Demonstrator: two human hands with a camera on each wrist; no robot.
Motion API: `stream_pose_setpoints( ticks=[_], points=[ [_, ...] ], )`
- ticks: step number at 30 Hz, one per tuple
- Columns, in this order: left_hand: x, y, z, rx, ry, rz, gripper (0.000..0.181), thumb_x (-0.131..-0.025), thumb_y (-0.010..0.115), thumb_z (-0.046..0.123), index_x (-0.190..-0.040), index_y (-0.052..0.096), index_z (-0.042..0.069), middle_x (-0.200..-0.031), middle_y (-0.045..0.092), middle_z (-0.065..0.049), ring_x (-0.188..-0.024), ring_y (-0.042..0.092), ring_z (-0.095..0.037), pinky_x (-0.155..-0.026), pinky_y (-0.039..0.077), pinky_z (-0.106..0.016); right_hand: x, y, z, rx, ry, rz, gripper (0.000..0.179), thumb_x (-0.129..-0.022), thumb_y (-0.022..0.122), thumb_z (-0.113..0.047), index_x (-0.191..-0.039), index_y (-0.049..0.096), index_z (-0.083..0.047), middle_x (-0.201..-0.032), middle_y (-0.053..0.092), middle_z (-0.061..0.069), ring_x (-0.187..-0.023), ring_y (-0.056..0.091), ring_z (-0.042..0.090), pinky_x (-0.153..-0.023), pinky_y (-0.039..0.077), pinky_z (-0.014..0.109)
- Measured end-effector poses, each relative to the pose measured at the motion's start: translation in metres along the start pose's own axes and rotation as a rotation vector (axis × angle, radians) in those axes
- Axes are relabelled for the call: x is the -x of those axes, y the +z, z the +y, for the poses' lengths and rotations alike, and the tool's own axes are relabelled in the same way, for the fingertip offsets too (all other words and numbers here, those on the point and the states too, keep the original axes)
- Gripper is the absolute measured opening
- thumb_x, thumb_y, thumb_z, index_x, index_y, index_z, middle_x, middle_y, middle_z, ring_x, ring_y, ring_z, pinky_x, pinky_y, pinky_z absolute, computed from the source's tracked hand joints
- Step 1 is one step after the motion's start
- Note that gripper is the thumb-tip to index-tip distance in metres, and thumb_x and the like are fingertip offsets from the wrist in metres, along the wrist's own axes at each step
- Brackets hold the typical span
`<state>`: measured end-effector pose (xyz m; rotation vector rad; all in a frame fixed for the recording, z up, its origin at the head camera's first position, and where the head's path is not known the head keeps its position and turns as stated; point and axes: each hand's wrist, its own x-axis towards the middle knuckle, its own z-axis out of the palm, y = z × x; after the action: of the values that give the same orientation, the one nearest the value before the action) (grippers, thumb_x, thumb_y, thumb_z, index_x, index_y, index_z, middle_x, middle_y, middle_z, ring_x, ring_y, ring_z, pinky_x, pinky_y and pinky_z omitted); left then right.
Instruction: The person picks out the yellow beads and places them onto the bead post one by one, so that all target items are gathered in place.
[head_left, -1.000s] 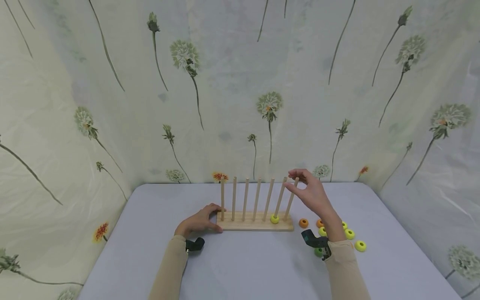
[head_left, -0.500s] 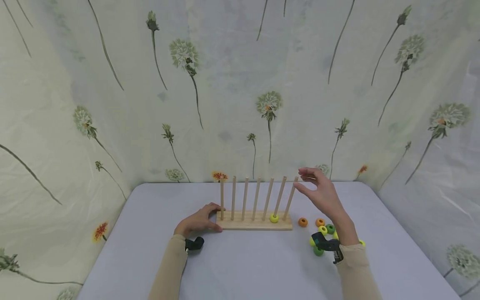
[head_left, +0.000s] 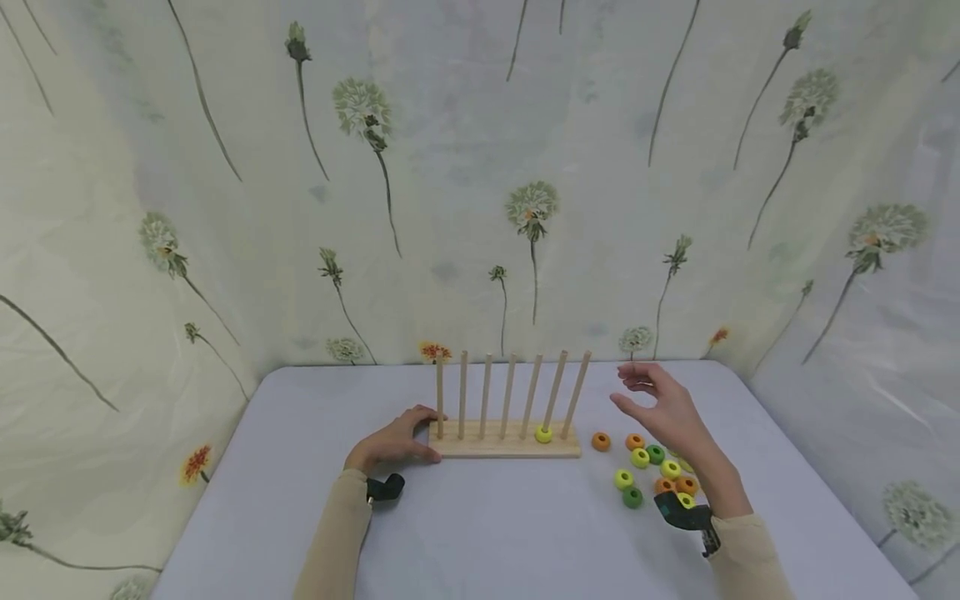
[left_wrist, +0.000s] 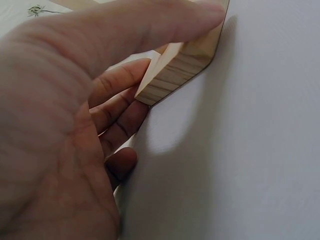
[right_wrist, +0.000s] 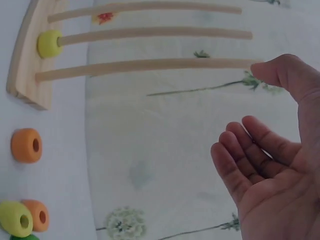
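Note:
A wooden peg rack (head_left: 510, 450) with several upright pegs stands toward the back of the table. One yellow bead (head_left: 543, 434) sits at the foot of its second peg from the right. My left hand (head_left: 393, 440) grips the rack's left end; in the left wrist view the thumb lies along the front of the base (left_wrist: 175, 72) with fingers at its far side. To the right of the rack, my right hand (head_left: 671, 417) hovers with fingers loosely bent, thumb apart, holding nothing. The right wrist view shows that palm (right_wrist: 280, 200) bare.
Loose beads lie right of the rack: an orange one (head_left: 601, 442) nearest it, then several yellow, green (head_left: 633, 497) and orange ones, some partly hidden by the right wrist's camera (head_left: 684, 512). A flower-printed curtain (head_left: 450, 167) hangs behind the table.
My right hand has moved right and lower, away from the top of the rightmost peg, uncovering more of the loose beads. The left hand keeps its grip on the rack.

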<state>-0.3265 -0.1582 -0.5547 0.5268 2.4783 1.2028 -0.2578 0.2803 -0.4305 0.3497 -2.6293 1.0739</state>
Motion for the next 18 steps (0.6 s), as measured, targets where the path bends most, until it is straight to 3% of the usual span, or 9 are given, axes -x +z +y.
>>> stream_pose_setpoints(
  ticks=[3, 5, 8, 15, 18],
  points=[
    [0.000, 0.000, 0.000, -0.005, 0.003, 0.000, 0.071, -0.071, 0.085, 0.036, -0.133, 0.052, 0.021, -0.143, 0.043, -0.005, -0.139, 0.032, -0.027, -0.115, 0.024, -0.053, 0.008, -0.002, 0.007, 0.038, 0.011, -0.024, 0.056, -0.087, 0.069, -0.043, -0.128, 0.050, -0.009, -0.123, 0.058, 0.012, -0.112, 0.055, 0.024, -0.093, 0.045, 0.013],
    [0.000, -0.001, 0.000, -0.004, 0.001, -0.002, 0.072, -0.071, 0.085, 0.035, -0.133, 0.052, 0.020, -0.143, 0.043, -0.005, -0.140, 0.031, -0.027, -0.115, 0.024, -0.053, 0.012, -0.001, 0.011, 0.063, 0.021, -0.036, 0.057, -0.087, 0.069, -0.044, -0.127, 0.050, -0.008, -0.123, 0.058, 0.012, -0.111, 0.056, 0.024, -0.095, 0.049, 0.028],
    [0.000, -0.002, 0.000, 0.004, 0.002, -0.005, 0.072, -0.071, 0.085, 0.035, -0.133, 0.052, 0.020, -0.142, 0.043, -0.005, -0.140, 0.031, -0.027, -0.115, 0.023, -0.053, 0.019, -0.001, 0.019, 0.087, 0.047, -0.067, 0.059, -0.087, 0.068, -0.045, -0.127, 0.049, -0.007, -0.123, 0.058, 0.012, -0.112, 0.057, 0.027, -0.095, 0.049, 0.045],
    [0.000, -0.001, 0.001, 0.008, 0.007, -0.009, 0.072, -0.071, 0.085, 0.034, -0.133, 0.051, 0.018, -0.142, 0.043, -0.006, -0.139, 0.031, -0.028, -0.114, 0.024, -0.054, 0.037, 0.001, 0.036, 0.070, 0.156, -0.152, 0.068, -0.083, 0.069, -0.054, -0.128, 0.049, -0.006, -0.121, 0.057, 0.011, -0.113, 0.056, 0.032, -0.093, 0.050, 0.050],
    [0.000, -0.001, 0.002, 0.014, 0.000, -0.012, 0.073, -0.071, 0.085, 0.035, -0.134, 0.051, 0.018, -0.143, 0.042, -0.006, -0.140, 0.030, -0.028, -0.115, 0.024, -0.054, 0.044, 0.004, 0.042, 0.064, 0.188, -0.175, 0.065, -0.084, 0.071, -0.047, -0.127, 0.049, -0.005, -0.120, 0.057, 0.013, -0.112, 0.056, 0.033, -0.093, 0.050, 0.050]
  ],
)
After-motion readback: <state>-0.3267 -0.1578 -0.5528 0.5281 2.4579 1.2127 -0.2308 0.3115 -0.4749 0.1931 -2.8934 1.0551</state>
